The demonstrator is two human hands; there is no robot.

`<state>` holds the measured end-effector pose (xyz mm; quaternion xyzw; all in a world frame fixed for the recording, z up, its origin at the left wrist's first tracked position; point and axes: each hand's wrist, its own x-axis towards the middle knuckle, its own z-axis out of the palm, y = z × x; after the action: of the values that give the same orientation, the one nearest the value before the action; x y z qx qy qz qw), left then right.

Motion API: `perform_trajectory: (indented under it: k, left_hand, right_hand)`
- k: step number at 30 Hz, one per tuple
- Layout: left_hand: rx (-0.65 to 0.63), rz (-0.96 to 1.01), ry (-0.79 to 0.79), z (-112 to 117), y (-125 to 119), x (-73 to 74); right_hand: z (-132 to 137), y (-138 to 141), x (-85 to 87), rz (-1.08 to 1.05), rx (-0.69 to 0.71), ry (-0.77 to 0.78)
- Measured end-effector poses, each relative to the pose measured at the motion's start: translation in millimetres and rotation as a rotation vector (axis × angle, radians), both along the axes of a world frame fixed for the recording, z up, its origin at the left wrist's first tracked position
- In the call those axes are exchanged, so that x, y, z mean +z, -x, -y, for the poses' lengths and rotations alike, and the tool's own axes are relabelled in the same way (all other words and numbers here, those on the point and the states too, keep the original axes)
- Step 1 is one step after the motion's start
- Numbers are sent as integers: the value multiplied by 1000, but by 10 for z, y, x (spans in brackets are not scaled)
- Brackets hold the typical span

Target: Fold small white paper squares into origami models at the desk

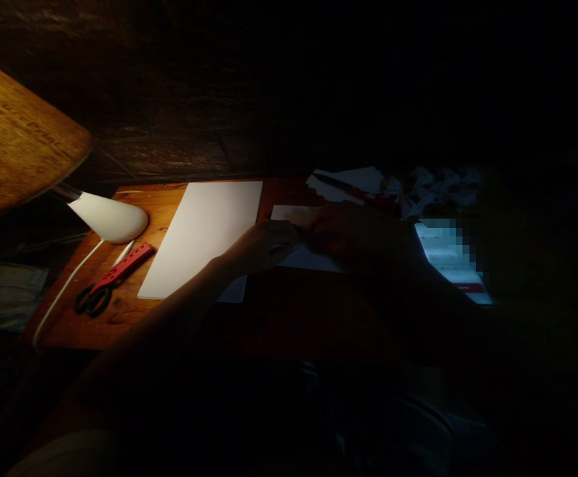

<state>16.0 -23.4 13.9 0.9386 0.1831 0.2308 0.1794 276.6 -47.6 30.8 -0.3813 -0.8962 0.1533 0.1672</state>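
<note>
My left hand [271,242] rests over a small sheet of white paper [318,262], its fingers curled and pressed together near the sheet's middle. My right hand [341,228] is in deep shadow on the same sheet, fingers bent, almost meeting the left fingertips. Whatever lies between the fingers is too dark to make out. Under my left forearm, to the left, lies a larger stack of white paper [209,232].
A lamp with a white base [112,217] and woven shade [15,139] stands left. Black-handled scissors [93,298] and a red strip with holes [124,267] lie near it. Cut paper [353,180] and crumpled scraps [432,189] sit at the back right, beside a lit phone [447,255].
</note>
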Motion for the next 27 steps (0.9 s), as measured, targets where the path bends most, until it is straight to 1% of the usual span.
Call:
perform_trajectory:
  k: [7, 9, 13, 17, 21, 27]
  left_hand:
    - [-4, -17, -63, 10, 1, 4]
    - [-25, -26, -81, 9, 10, 4]
    - [-64, -59, -116, 17, 24, 1]
    - [-50, -111, -133, 47, 29, 0]
    - [-44, -130, -83, 68, 60, 6]
    - [-72, -113, -22, 43, 134, 12]
  right_hand:
    - [75, 70, 163, 71, -60, 0]
    - [85, 80, 175, 75, -72, 4]
    - [52, 98, 81, 25, -93, 8]
    - [6, 133, -37, 25, -134, 9]
    - [-26, 154, -127, -4, -183, -4]
    - [-55, 140, -225, -125, -198, 4]
